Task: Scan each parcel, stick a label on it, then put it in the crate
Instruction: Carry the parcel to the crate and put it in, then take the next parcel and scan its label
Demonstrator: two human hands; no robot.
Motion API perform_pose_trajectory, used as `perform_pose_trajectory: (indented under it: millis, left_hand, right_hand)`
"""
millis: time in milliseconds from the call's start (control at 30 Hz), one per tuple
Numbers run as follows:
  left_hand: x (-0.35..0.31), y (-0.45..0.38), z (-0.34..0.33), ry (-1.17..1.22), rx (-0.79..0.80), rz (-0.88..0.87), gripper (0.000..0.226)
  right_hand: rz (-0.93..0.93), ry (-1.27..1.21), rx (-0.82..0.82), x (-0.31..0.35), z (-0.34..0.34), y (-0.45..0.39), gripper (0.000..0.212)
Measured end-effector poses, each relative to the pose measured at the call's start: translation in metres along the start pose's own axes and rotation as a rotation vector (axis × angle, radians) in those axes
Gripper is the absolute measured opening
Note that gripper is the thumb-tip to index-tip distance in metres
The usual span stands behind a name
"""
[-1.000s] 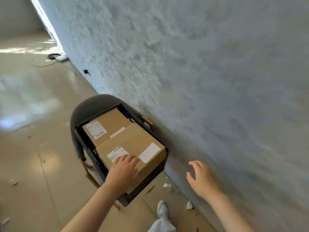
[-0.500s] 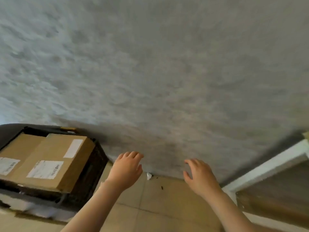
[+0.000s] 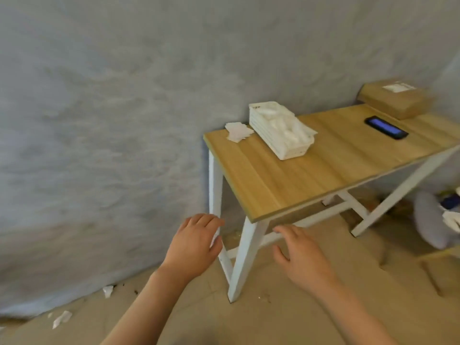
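Our left hand (image 3: 193, 247) and right hand (image 3: 302, 257) hang empty in front of us, fingers loosely spread, grasping nothing, just short of the table (image 3: 286, 185) corner. On the wooden top: a white basket (image 3: 281, 130) of crumpled paper, loose label slips (image 3: 238, 131) beside it, a dark phone (image 3: 385, 127) with lit screen. One cardboard parcel (image 3: 394, 99) sits at the far end, against the wall (image 3: 112, 120). Paper scraps (image 3: 62, 318) lie on the floor.
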State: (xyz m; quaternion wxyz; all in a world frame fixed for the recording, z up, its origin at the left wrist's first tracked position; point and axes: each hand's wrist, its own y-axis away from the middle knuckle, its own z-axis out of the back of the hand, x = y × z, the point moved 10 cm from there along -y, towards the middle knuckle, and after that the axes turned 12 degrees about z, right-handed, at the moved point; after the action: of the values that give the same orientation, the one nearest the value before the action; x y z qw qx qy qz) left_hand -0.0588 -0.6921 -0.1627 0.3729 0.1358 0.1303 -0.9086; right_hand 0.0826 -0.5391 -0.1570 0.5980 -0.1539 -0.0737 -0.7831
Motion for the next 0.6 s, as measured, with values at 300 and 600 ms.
perform_pose_trajectory:
  millis: [300,600]
  left_hand:
    - [-0.204,-0.096,-0.066,0.196,0.146,-0.225,0.056]
    - [-0.368,-0.252,-0.142,0.126,0.203,-0.378,0.043]
  right_hand:
    - [-0.306,-0.062,-0.154,-0.204,0.080,0.070,0.044]
    - [-0.531,0.018,-0.214,-0.400,0.166,0.078,0.040]
